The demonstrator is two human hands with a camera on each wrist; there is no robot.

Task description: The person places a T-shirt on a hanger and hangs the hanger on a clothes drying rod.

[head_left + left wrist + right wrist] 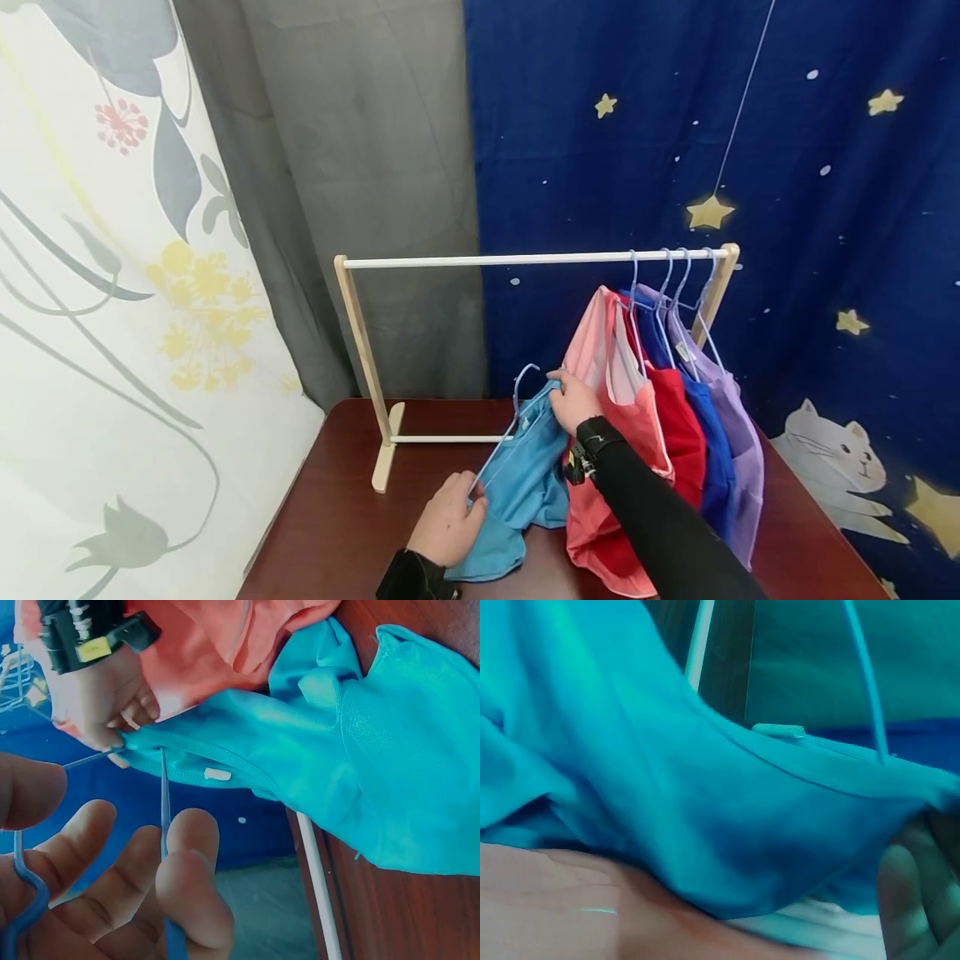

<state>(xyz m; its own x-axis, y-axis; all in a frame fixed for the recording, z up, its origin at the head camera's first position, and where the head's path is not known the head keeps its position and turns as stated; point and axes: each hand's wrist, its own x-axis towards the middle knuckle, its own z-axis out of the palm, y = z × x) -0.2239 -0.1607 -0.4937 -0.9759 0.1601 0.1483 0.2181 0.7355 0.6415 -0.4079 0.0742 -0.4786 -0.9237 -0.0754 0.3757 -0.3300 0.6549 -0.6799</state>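
Above and left of the hands, the white rail (487,261) of the wooden rack is bare; beside the right hand (573,402) hang four garments (678,417). The soft turquoise shirt (521,487) stretches between both hands over the brown table (337,517). The right hand pinches its collar. The left hand (448,523) curls around the thin blue wire hanger (497,446).

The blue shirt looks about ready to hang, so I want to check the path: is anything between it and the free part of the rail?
Nothing visible blocks it. The blue shirt lies below the bare rail; the hung clothes crowd only the right end.
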